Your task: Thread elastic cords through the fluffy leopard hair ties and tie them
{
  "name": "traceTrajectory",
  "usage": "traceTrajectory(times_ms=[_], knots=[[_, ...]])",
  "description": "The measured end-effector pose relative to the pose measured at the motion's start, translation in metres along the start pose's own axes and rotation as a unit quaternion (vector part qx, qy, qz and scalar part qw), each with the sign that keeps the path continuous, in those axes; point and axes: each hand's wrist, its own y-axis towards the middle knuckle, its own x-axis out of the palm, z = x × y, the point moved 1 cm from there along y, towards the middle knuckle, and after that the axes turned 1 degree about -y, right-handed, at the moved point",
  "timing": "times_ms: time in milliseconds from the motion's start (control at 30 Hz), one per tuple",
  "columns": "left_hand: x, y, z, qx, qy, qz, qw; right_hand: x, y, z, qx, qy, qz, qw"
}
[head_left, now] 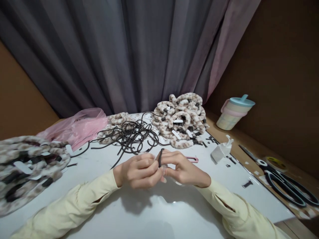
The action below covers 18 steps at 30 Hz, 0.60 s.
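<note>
1. On your far left lies a heap of plush rings [37, 167], cream mottled with brown, carrying dark bands and flat white tags.
2. Next to it spreads a thin, crumpled pink plastic bag [87, 124].
3. Then comes a tangle of smooth, round dark cords [132, 132], looping loosely over your glossy white tabletop [104, 209].
4. Your left hand [144, 171] reaches in from the left, its fingers curled and its fingertips closed on a dark cord piece [160, 158].
5. That piece sits between your 2 hands, in front of the tangle, and shows as a narrow upright bend.
6. Your right hand [183, 167] meets it from the other side, also grasping the piece, index finger extended and thumb below; the exact finger contacts are partly hidden.
7. Behind your hands rises a taller pile of plush rings [174, 114].
8. To the right stand a boxy white packet [220, 152] and a pale cup [229, 116] with a blue lid; large scissors [276, 177] with looped black handles lie beyond the tabletop's edge.
</note>
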Motion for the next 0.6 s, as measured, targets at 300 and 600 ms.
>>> traceTrajectory(times_ms=[300, 600], knots=[[0.005, -0.003, 0.005, -0.138, 0.015, -0.008, 0.990, 0.018, -0.004, -0.002, -0.052, -0.206, 0.216, 0.953], [0.012, -0.006, 0.010, -0.192, 0.006, -0.031, 0.981, 0.025, -0.006, -0.001, -0.014, -0.326, 0.252, 0.911]])
